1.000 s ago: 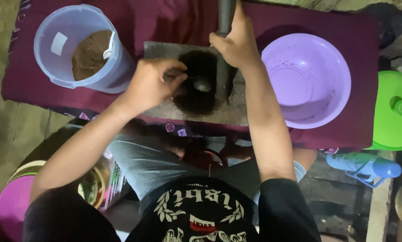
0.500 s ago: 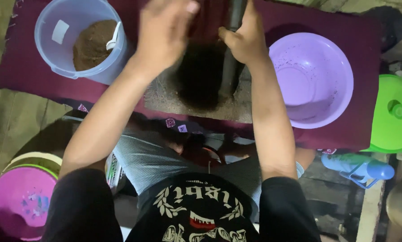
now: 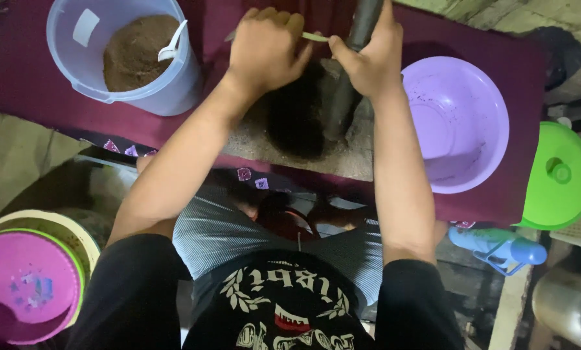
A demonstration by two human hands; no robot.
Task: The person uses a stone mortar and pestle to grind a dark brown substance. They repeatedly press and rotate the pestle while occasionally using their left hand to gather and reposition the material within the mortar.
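A grey stone mortar block (image 3: 349, 155) with a dark hollow (image 3: 297, 123) lies on a maroon cloth (image 3: 517, 65) in front of my knees. My right hand (image 3: 368, 65) is closed around a dark upright pestle (image 3: 366, 19) that stands in the hollow. My left hand (image 3: 264, 48) hovers over the far side of the hollow, clenched on a thin pale spoon (image 3: 315, 37). Its handle sticks out toward the pestle, close to my right thumb. The spoon's bowl is hidden.
A clear tub (image 3: 154, 91) of brown powder with a white scoop (image 3: 174, 42) stands at the left. A purple bowl (image 3: 459, 123) sits at the right, a green lid (image 3: 556, 175) beyond it. A pink lid (image 3: 25, 285) and a blue bottle (image 3: 498, 246) lie on the floor.
My left hand has lifted out of the mortar hollow with the spoon and moved up beside the pestle. My right hand has stayed on the pestle.
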